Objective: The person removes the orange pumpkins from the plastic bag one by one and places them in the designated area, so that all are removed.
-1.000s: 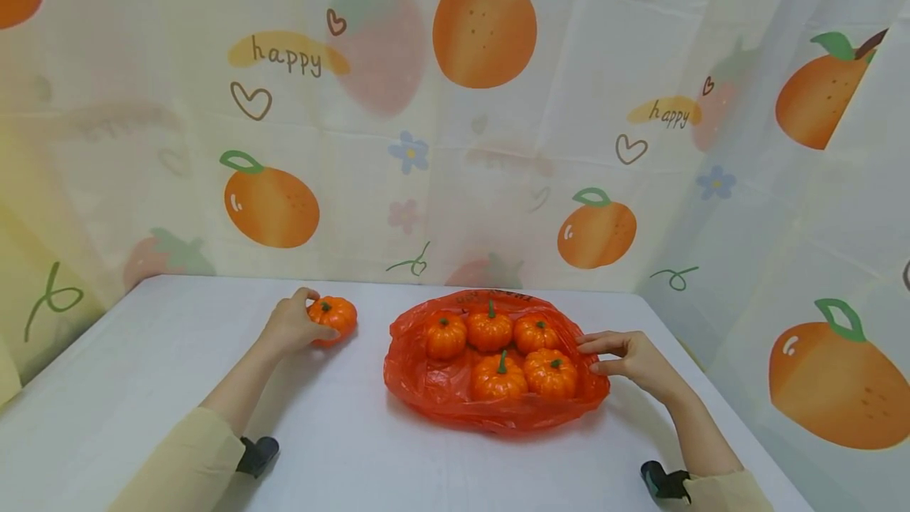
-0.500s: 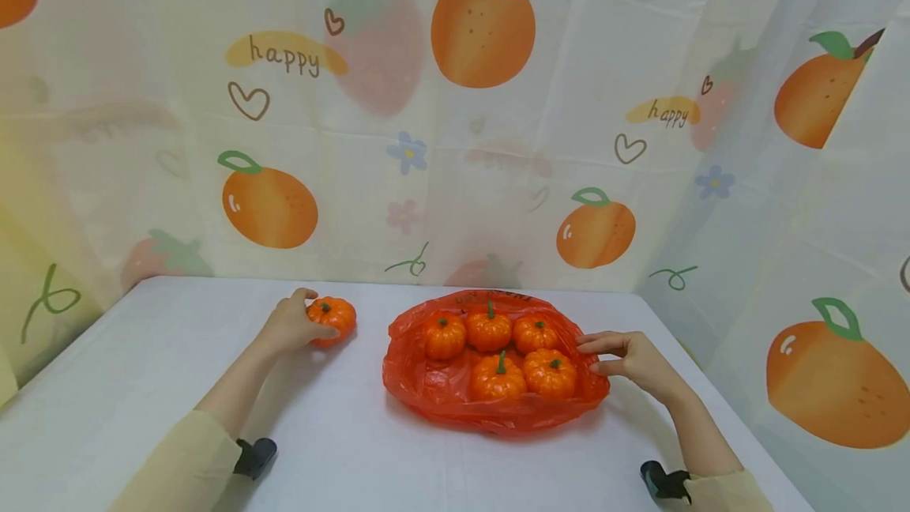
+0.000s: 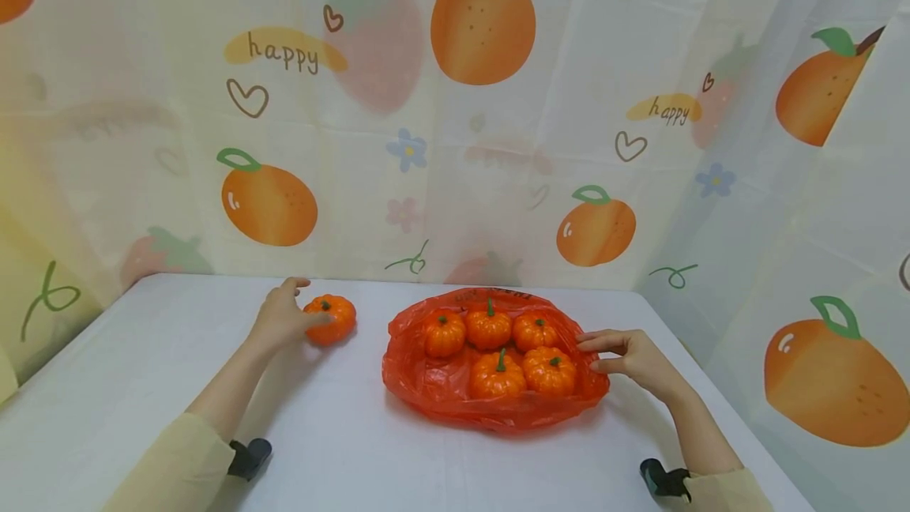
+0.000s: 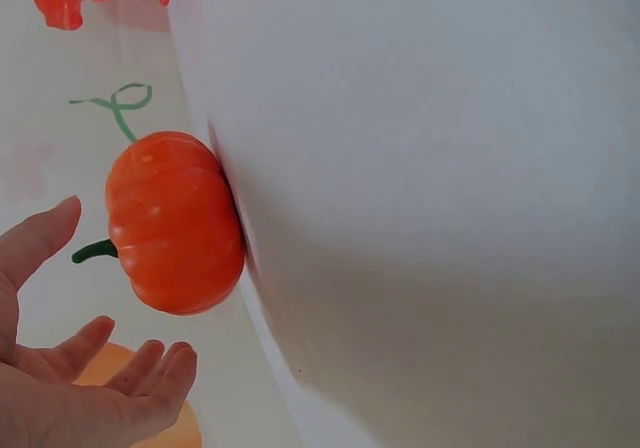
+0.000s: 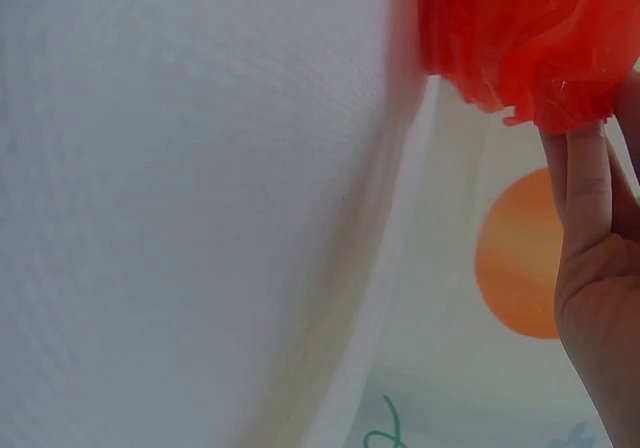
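Note:
A small orange pumpkin with a green stem sits on the white table, left of the bag. Around its left side is my left hand, thumb and fingers spread; the left wrist view shows a gap between the fingertips and the pumpkin. At the right, my right hand pinches the rim of a red plastic bag. Several more pumpkins lie inside the opened bag. Part of the right hand's fingers is hidden by the bag in the right wrist view.
A white cloth covers the table. Behind it and along the right side hangs a curtain printed with fruit, close to the table's far edge. Both wrists carry a black strap-mounted device.
My left hand has let go of the single pumpkin and drawn slightly back to the left, its fingers opening. The pumpkin stays in place. The right hand and the bag have not moved.

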The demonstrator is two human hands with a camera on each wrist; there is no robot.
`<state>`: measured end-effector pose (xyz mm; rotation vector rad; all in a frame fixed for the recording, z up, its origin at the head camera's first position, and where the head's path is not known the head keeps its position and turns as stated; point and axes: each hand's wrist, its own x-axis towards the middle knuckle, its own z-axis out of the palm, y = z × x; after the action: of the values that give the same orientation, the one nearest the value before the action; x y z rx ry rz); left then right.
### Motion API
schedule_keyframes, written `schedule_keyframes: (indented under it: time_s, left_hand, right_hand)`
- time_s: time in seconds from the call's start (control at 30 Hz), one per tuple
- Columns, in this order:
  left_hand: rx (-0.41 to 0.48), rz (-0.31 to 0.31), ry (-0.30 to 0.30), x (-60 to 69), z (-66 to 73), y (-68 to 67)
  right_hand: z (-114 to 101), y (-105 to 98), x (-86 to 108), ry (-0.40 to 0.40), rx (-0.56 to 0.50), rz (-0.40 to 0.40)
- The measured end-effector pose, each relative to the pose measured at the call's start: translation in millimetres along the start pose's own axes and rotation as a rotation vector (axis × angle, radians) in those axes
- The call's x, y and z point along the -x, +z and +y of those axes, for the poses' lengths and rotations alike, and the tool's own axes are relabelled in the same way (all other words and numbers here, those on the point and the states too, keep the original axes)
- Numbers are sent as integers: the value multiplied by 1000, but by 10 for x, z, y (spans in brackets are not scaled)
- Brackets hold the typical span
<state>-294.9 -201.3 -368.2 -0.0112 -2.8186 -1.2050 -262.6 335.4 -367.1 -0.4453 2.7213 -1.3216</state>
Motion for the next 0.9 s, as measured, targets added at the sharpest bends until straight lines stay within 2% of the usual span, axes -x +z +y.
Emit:
schedule_keyframes:
  time_s: [0.23, 0.57, 0.73, 0.9]
  left_hand:
    - [47, 58, 16, 35, 154, 13]
    - [94, 63, 73, 132, 496, 97]
    - [107, 71, 121, 172, 652, 186]
    - [104, 57, 179, 253, 805, 344]
  right_hand:
    - [6, -11, -3, 1, 20, 8]
    - [-2, -13, -12, 9, 17, 10]
    - [4, -7, -18, 2, 17, 11]
    - [27, 1, -15, 10, 11, 8]
